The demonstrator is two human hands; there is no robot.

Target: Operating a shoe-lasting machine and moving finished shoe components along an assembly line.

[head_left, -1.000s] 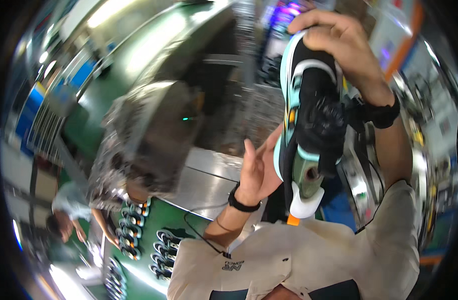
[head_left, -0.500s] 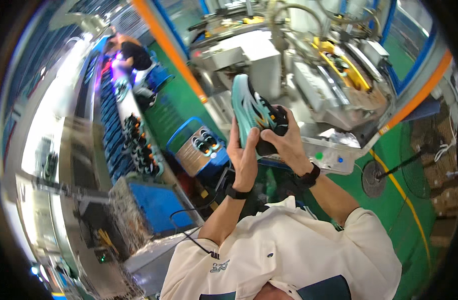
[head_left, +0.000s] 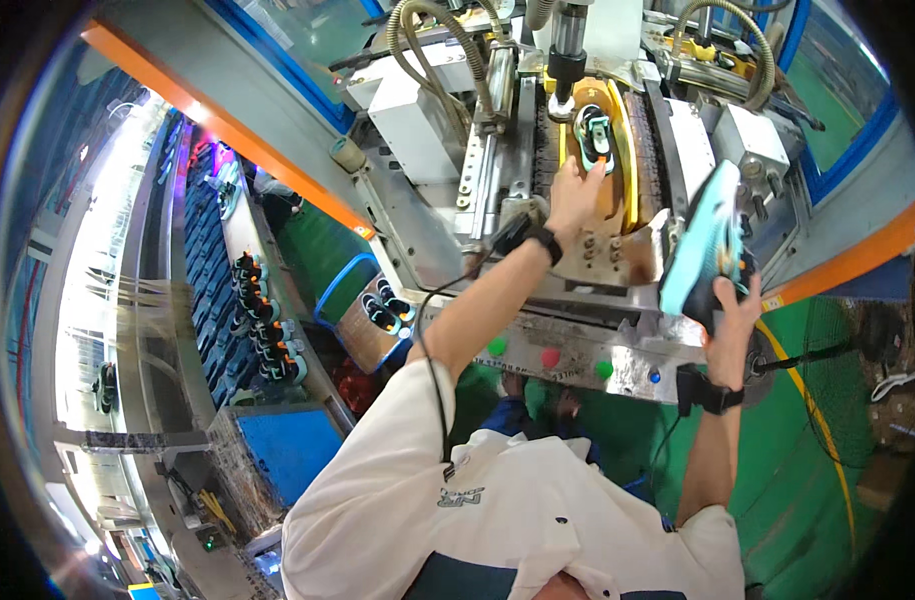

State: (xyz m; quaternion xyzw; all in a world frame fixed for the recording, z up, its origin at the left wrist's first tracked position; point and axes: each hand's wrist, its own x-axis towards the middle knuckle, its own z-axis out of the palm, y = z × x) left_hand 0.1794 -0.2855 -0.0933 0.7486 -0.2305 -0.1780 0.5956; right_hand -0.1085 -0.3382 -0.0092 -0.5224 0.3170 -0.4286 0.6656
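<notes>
A black and teal athletic shoe [head_left: 596, 138] sits between the yellow-edged sides of a press, with an orange tab at its near end. My left hand [head_left: 575, 195] reaches into the press from the front. Its fingers are stretched and apart, with the fingertips at that shoe's near end; whether they grip it I cannot tell. Off to the right, my right hand [head_left: 732, 312] is closed on a second athletic shoe [head_left: 707, 245]. This one is held toe up, its pale teal sole side showing, in front of the machine's right side.
A metal plunger [head_left: 567, 60] hangs just above the pressed shoe. Hoses and a white box [head_left: 417, 115] stand left of it. At left, a blue cart [head_left: 362, 325] carries a pair of shoes, beside a conveyor [head_left: 212, 290] lined with shoes. A pedestal fan is at right.
My hands have parted. The right one has carried its shoe rightward, while the left has let go and moved into the press. The view has swung toward the machine.
</notes>
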